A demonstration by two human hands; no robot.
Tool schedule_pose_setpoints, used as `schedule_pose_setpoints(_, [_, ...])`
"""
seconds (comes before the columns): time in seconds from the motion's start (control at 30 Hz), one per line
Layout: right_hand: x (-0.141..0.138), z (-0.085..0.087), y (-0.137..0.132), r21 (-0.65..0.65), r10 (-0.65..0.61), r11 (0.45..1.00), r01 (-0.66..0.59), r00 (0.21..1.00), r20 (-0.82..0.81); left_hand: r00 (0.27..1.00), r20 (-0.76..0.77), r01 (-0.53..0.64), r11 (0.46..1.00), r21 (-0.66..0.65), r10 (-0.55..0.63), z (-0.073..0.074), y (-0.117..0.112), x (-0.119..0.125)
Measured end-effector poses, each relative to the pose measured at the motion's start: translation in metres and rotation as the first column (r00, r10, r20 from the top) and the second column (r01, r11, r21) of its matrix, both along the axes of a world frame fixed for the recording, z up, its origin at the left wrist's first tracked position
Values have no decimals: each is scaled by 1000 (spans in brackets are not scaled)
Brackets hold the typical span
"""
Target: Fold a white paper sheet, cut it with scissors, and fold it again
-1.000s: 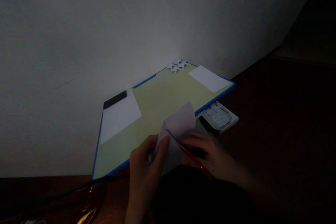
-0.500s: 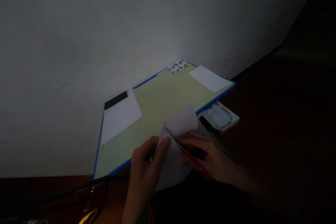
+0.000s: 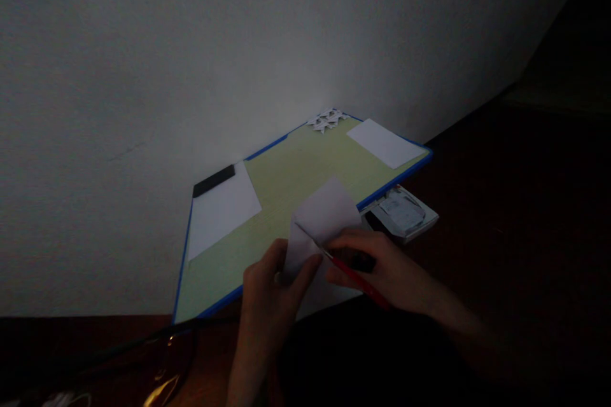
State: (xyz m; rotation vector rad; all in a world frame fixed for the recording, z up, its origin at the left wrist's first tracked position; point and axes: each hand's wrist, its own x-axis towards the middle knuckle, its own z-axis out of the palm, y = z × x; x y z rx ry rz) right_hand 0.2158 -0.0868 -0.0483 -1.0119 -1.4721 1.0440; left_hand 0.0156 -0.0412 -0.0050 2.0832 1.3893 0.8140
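A white sheet of paper is held up in front of me, over the near edge of the table. My left hand pinches its left side, thumb on the near face and fingers behind. Closed around red-handled scissors is my right hand, at the paper's right side. The metal blades lie at a slit that runs up and left through the sheet. How far the blades are apart is too dark to tell. Part of the paper's lower half is hidden behind my left thumb and a dark shape below.
The pale green table with blue edging stands against a grey wall. On it lie a paper sheet under a dark block, another sheet, and several folded paper pieces. A white box sits below the right edge.
The paper has tilted and its top has shifted left. My left thumb has slid right along the sheet, closer to the scissors. Both hands keep their hold.
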Motion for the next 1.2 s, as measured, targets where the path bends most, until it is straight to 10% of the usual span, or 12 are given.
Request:
schedule_pose_setpoints(0.5, [-1, -26, 2, 76, 158, 986, -148, 977, -145, 984, 143, 127, 982, -139, -107, -1, -5, -11])
schedule_pose_setpoints(1.2, [-11, -14, -6, 2, -7, 1000, 7, 989, -151, 997, -41, 61, 998, -24, -62, 3, -1, -1])
